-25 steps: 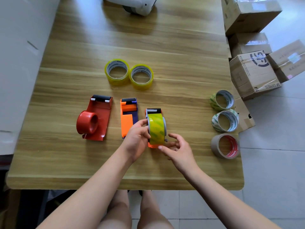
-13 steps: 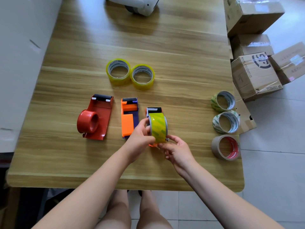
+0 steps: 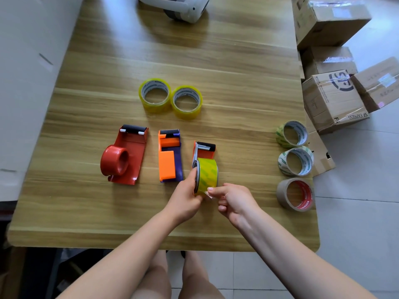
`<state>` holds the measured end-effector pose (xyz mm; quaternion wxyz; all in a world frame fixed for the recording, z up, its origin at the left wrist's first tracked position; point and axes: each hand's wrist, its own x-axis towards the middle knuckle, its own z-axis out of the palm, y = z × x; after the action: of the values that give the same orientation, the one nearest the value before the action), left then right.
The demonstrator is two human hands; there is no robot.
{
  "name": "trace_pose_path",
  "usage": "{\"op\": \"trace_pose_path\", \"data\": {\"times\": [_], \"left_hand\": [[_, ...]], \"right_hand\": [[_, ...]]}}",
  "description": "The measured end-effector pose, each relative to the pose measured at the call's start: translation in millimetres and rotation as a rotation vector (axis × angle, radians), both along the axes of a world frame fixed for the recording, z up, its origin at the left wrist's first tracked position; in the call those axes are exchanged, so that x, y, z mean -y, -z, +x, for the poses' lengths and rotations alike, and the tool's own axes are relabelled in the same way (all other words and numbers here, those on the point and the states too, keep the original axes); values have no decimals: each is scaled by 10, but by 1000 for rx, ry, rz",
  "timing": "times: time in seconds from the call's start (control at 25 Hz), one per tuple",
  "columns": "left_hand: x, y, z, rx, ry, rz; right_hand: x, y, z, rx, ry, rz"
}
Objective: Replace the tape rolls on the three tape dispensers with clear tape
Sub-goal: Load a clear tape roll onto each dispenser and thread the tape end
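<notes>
Three tape dispensers lie in a row on the wooden table (image 3: 237, 61): a red one (image 3: 125, 156) at left, an orange and purple one (image 3: 169, 155) in the middle, and a small orange one (image 3: 205, 148) at right. A yellowish clear tape roll (image 3: 207, 173) sits upright on the small orange dispenser. My left hand (image 3: 185, 199) grips the roll's left side. My right hand (image 3: 233, 200) pinches the loose tape end at the roll's near bottom. Two more clear yellowish rolls (image 3: 154, 94) (image 3: 186, 102) lie flat further back.
At the table's right edge lie two green-printed rolls (image 3: 291, 133) (image 3: 295, 161) and a brown roll (image 3: 295, 194). A white headset (image 3: 179, 7) rests at the far edge. Cardboard boxes (image 3: 332, 100) stand on the floor at right. A white wall runs along the left.
My right hand turned and closed its fingers on the tape's loose end at the roll's near side. My left hand slid lower along the roll's left side.
</notes>
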<state>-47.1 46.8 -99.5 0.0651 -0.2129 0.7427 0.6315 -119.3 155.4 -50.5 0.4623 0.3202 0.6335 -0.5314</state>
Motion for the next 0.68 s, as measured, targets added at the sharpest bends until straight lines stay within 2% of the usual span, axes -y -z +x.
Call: {"op": "trace_pose_path", "data": {"times": [0.12, 0.32, 0.52, 0.68], "left_hand": [[-45, 49, 11, -8, -30, 8], [-40, 128, 37, 29, -41, 27], [11, 143, -14, 92, -30, 126], [49, 145, -55, 163, -16, 207]], "right_hand": [[16, -102, -12, -56, -7, 3], [104, -291, -386, 59, -56, -134], [115, -293, -543, 160, 20, -242], [112, -206, -521, 9, -132, -337]]}}
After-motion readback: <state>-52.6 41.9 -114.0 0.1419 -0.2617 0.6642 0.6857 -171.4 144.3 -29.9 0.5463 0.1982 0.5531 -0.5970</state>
